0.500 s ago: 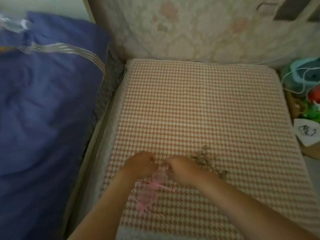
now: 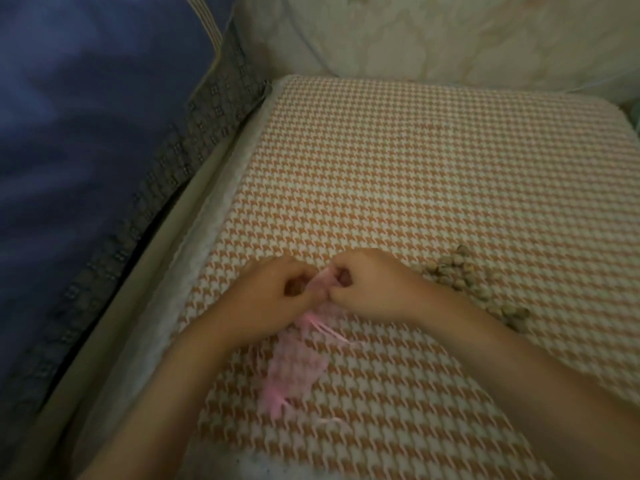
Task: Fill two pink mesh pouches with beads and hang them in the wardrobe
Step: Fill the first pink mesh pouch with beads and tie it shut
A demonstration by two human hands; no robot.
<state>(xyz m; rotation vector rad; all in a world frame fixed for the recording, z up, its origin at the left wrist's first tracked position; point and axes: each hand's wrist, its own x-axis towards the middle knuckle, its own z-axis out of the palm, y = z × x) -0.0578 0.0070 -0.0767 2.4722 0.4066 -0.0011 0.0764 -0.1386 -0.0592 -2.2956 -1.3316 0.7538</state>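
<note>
A pink mesh pouch [image 2: 298,358] lies flat on the houndstooth cushion [image 2: 398,174], its pink drawstring trailing toward me. My left hand [image 2: 277,292] and my right hand [image 2: 367,285] meet at the pouch's far end, and each pinches one side of its mouth [image 2: 323,280] with curled fingers. A loose pile of tan beads [image 2: 464,275] lies on the cushion just right of my right hand. A second pouch may lie under the first, but I cannot tell.
A dark blue quilt [image 2: 79,140] with a grey patterned edge covers the bed to the left. A pale floral cover [image 2: 433,36] rises behind the cushion. A beige ledge [image 2: 114,323] runs between bed and cushion.
The view has dropped and come closer to the cushion. Both hands stay at the pouch's mouth, now with a little pink mesh raised between the fingers.
</note>
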